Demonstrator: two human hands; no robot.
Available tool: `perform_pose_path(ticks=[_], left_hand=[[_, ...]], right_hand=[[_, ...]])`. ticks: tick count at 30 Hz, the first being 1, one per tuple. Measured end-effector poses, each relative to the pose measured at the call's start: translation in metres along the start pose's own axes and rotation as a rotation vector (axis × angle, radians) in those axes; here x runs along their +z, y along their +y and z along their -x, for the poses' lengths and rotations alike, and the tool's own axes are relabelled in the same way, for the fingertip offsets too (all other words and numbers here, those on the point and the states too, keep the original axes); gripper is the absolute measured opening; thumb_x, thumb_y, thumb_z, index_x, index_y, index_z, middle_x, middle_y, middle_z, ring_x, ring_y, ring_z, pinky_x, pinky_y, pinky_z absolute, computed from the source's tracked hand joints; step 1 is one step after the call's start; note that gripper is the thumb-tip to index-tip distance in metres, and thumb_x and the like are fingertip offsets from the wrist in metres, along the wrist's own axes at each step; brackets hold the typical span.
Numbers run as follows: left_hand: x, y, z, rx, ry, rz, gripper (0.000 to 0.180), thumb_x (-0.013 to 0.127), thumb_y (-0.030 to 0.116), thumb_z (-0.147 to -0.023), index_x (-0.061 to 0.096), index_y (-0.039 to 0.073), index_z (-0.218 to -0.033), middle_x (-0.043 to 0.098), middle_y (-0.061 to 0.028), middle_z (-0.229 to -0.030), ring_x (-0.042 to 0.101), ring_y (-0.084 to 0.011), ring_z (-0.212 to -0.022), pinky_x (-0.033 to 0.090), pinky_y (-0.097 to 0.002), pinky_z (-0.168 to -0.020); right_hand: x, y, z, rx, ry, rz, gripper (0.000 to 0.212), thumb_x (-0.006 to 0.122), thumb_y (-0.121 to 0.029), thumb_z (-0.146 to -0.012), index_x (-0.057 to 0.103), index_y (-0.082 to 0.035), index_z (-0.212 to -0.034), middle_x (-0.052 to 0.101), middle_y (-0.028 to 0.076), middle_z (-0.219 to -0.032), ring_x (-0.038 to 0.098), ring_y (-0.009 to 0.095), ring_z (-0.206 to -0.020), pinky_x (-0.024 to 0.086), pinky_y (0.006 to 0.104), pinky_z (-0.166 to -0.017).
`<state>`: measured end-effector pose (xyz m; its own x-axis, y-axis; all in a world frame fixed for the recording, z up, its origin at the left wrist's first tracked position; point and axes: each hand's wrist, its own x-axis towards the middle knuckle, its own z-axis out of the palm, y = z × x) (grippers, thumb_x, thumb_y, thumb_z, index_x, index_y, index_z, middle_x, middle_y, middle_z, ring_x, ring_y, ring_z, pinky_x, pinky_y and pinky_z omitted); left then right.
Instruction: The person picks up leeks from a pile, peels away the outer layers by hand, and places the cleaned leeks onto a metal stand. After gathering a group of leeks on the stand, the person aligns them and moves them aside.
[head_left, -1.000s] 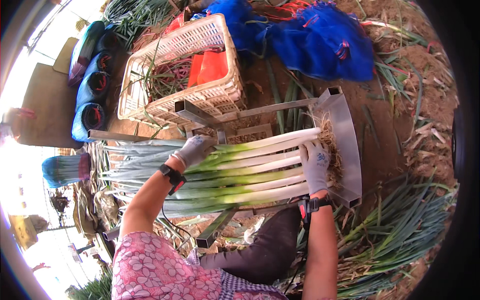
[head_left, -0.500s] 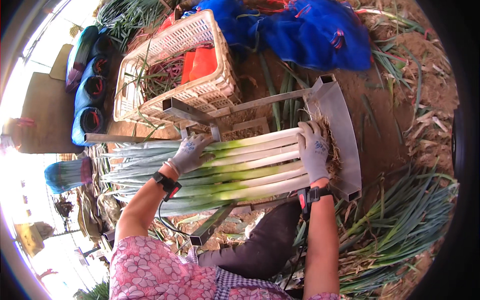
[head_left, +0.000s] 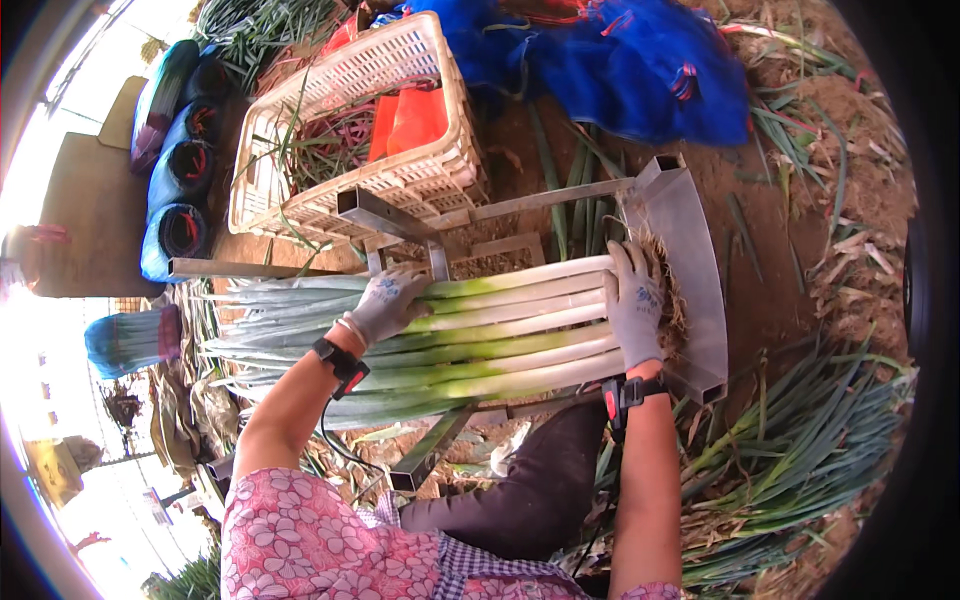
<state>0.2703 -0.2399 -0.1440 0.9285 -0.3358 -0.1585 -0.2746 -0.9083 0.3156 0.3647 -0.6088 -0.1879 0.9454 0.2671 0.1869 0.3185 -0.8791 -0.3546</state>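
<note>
Fingers [head_left: 640, 275] seemingly hide leek [head_left: 500, 335] roots.

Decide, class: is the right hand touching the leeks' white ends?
Touching. The head view shows the right hand pressed flat across the white ends of the leeks.

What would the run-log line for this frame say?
left hand: flat on leek bundle mid-stalk | right hand: on root ends beside metal end plate | bundle: lying across metal frame | basket: behind
</note>
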Motion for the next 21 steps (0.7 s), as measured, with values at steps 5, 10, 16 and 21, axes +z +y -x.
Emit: perform_pose_path(ticks=[5,10,16,21], left_hand=[[-0.004,-0.001,-0.002,-0.045,-0.021,0.015,0.041,0.066,0.026,-0.078,0.056,0.004,-0.112,0.058,-0.0165,-0.105,0.053,-0.036,-0.102,0.04,-0.0447,-0.088],[0.004,0.005,-0.013,-0.063,-0.03,0.048,0.042,0.066,0.03,-0.079,0.057,0.007,-0.113,0.06,-0.0164,-0.1,0.055,-0.0361,-0.098,0.042,-0.0452,-0.084],[0.003,-0.002,0.001,-0.035,0.014,0.04,0.041,0.066,0.03,-0.078,0.058,0.007,-0.111,0.059,-0.0164,-0.098,0.055,-0.0367,-0.096,0.042,-0.0456,-0.082],[0.004,0.006,-0.001,-0.056,0.024,0.043,0.041,0.067,0.028,-0.076,0.058,0.006,-0.108,0.059,-0.0157,-0.095,0.055,-0.0362,-0.094,0.042,-0.0456,-0.08]], right_hand=[[-0.001,-0.006,-0.001,0.008,0.009,0.019,0.041,0.058,-0.023,-0.086,0.053,-0.018,-0.126,0.049,0.007,-0.13,0.042,0.032,-0.122,0.034,0.0423,-0.103],[-0.007,0.012,0.003,-0.005,0.006,-0.05,0.045,0.057,-0.022,-0.088,0.048,-0.013,-0.132,0.044,0.01,-0.138,0.039,0.033,-0.126,0.032,0.0414,-0.105],[-0.065,-0.02,0.063,0.171,0.129,-0.719,0.039,0.044,-0.014,-0.096,0.045,0.001,-0.132,0.043,0.02,-0.137,0.037,0.033,-0.13,0.029,0.0384,-0.108],[-0.078,-0.021,0.164,0.308,0.115,-0.654,0.037,0.045,-0.014,-0.095,0.048,0.002,-0.128,0.048,0.021,-0.131,0.043,0.034,-0.125,0.032,0.0395,-0.106]])
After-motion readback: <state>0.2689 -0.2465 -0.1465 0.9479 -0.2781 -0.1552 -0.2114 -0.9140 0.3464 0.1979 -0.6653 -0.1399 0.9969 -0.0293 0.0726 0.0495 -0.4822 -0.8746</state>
